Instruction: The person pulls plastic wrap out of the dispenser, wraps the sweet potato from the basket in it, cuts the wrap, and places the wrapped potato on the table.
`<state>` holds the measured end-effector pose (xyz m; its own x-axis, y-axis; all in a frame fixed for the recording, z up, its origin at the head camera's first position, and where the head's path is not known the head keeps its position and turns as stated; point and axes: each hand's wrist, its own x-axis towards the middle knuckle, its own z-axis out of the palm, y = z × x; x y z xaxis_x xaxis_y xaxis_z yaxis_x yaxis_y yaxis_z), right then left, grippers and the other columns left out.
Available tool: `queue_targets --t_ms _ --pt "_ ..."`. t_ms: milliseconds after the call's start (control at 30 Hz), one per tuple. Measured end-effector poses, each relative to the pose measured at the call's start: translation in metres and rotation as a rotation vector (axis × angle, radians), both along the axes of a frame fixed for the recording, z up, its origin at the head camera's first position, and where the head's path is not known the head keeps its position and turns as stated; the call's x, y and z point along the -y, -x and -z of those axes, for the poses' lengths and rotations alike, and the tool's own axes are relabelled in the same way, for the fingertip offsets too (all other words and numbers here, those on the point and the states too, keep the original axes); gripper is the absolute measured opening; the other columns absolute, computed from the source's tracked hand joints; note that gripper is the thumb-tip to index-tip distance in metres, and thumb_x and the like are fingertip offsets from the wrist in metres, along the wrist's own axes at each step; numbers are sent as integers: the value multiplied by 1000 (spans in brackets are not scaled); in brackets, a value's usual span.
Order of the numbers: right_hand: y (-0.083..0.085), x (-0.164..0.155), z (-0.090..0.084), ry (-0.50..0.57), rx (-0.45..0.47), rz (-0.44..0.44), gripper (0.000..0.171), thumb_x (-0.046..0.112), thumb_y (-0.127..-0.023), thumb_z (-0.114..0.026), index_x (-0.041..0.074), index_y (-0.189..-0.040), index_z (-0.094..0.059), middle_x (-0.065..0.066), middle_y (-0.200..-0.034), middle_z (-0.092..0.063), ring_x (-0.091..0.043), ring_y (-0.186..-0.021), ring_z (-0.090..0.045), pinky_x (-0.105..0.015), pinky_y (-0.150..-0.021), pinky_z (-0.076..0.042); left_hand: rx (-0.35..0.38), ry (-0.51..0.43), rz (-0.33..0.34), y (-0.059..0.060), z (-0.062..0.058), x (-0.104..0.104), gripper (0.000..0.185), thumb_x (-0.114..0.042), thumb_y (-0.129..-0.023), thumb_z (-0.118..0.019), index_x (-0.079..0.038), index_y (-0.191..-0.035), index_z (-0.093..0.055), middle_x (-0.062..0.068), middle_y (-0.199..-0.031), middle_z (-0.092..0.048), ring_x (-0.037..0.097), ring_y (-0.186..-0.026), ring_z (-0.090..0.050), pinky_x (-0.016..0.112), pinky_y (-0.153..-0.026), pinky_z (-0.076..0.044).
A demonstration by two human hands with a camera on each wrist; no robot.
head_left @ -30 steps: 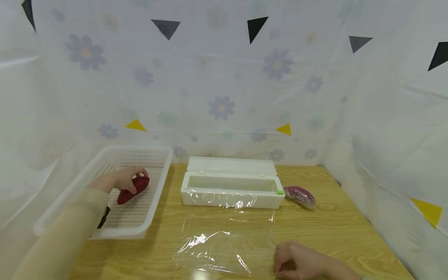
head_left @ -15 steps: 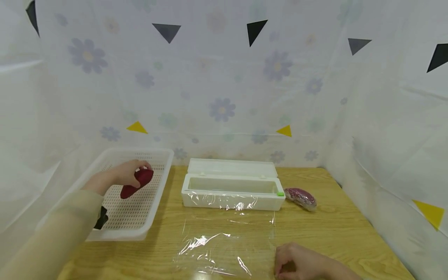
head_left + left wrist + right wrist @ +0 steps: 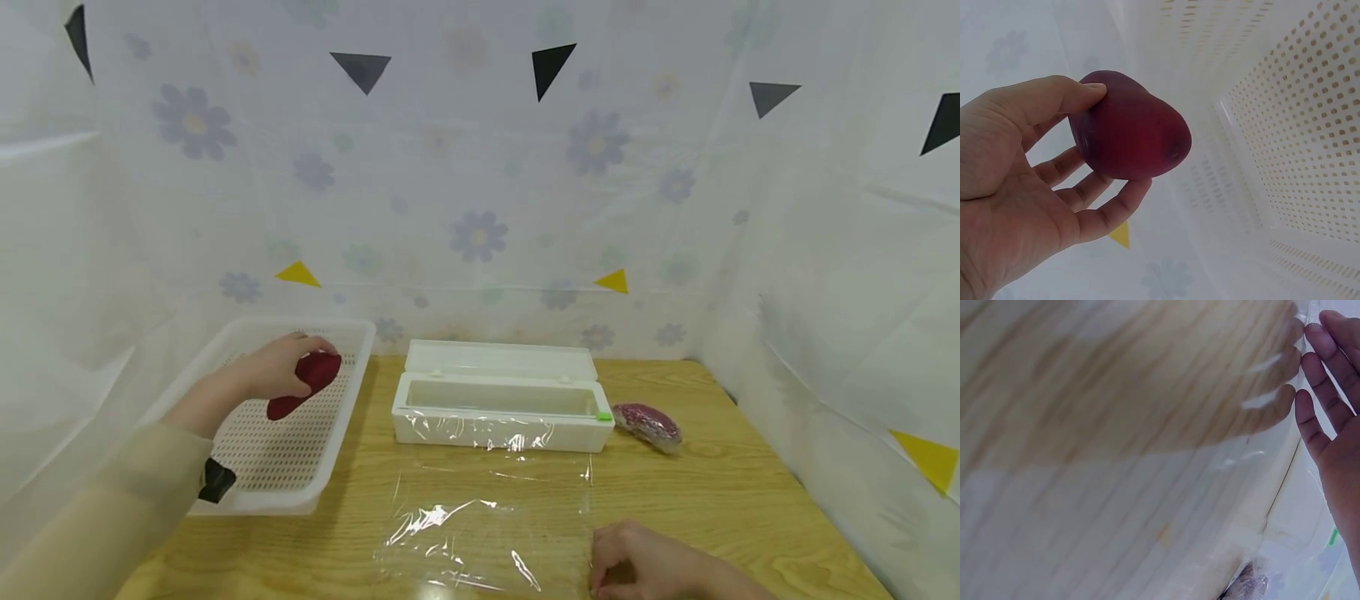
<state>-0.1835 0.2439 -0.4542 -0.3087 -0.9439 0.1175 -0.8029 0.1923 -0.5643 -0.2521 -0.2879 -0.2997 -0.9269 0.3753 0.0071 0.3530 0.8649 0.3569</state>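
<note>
My left hand [image 3: 281,367] grips a dark red sweet potato [image 3: 318,372] over the white perforated basket [image 3: 348,417], thumb on one side and fingers on the other. In the left wrist view the smooth sweet potato [image 3: 1135,131] points its blunt end at the camera. A sheet of cling film [image 3: 480,521] stretches over the table from a white dispenser box [image 3: 502,431] with its lid up. My right hand [image 3: 648,562] pinches the film's near right corner at the table; in the right wrist view its fingertips [image 3: 1313,362] meet the film's edge.
A film-wrapped sweet potato [image 3: 648,425] lies right of the dispenser, beside its green slider [image 3: 603,416]. Below my left sleeve [image 3: 142,492] hangs a black wrist device [image 3: 217,481]. White flowered sheeting [image 3: 480,167] walls the wooden table [image 3: 735,467] at the back and sides.
My left hand has lifted the sweet potato off the basket floor and moved it a little up and right. The right hand and the film have stayed in place.
</note>
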Motion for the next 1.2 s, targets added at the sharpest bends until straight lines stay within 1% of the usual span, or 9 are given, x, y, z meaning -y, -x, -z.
queue_targets --t_ms 67,200,300,367,533,767,900,1100,1200 --pt "0 0 -1 4 14 -1 11 18 -93 -61 24 -99 -67 15 -92 -63 7 -85 -54 -14 -73 -47 -22 -6 -5 -3 -1 -3 50 -1 -78 -66 -6 -126 -52 26 -120 -48 37 -96 -54 40 -65 -52" --pt "0 0 0 27 -9 -10 11 17 -92 -62 24 -98 -67 13 -90 -64 7 -86 -55 -13 -73 -48 -75 -19 -21 -11 -3 -10 53 -2 -79 -66 -8 -129 -52 25 -123 -47 37 -98 -54 41 -66 -52" --pt "0 0 1 35 -3 -11 12 16 -91 -63 25 -98 -68 13 -90 -64 7 -86 -56 -13 -73 -48 -106 -32 -27 -17 -7 -16 55 -3 -79 -66 -9 -131 -51 25 -127 -46 38 -99 -54 42 -66 -52" --pt "0 0 1 29 31 -4 13 16 -92 -62 25 -98 -68 13 -90 -64 8 -86 -56 -13 -73 -48 -119 -46 -29 -20 -9 -19 56 -3 -79 -67 -9 -132 -50 26 -129 -45 38 -99 -53 42 -67 -52" --pt "0 0 1 19 50 6 12 17 -92 -61 25 -98 -68 14 -91 -64 7 -85 -56 -15 -72 -49 -151 -83 -26 -29 -13 -29 57 -3 -79 -67 -10 -133 -50 25 -129 -45 38 -101 -53 43 -68 -52" --pt "0 -1 1 8 76 20 11 19 -94 -59 25 -99 -67 14 -92 -64 6 -86 -56 -15 -72 -49 -193 -135 -29 -39 -18 -45 55 -3 -81 -65 -15 -132 -51 19 -128 -47 37 -102 -52 43 -69 -54" --pt "1 -1 0 6 70 23 11 19 -94 -60 24 -99 -68 14 -92 -64 6 -85 -55 -16 -72 -49 -200 -165 -26 -42 -18 -56 55 -3 -81 -64 -15 -133 -49 18 -130 -45 38 -104 -51 43 -69 -54" --pt "1 -2 0 6 51 21 11 18 -93 -60 24 -100 -67 15 -93 -63 7 -85 -55 -16 -72 -48 -261 -209 1 -45 -14 -72 56 -3 -81 -66 -16 -133 -49 15 -128 -47 36 -104 -53 45 -72 -54" --pt "2 -2 0 4 56 19 13 16 -92 -61 24 -100 -67 17 -94 -63 6 -85 -55 -16 -72 -49 -279 -242 21 -47 -11 -80 57 -3 -80 -67 -18 -132 -49 13 -126 -49 33 -102 -53 42 -72 -54"
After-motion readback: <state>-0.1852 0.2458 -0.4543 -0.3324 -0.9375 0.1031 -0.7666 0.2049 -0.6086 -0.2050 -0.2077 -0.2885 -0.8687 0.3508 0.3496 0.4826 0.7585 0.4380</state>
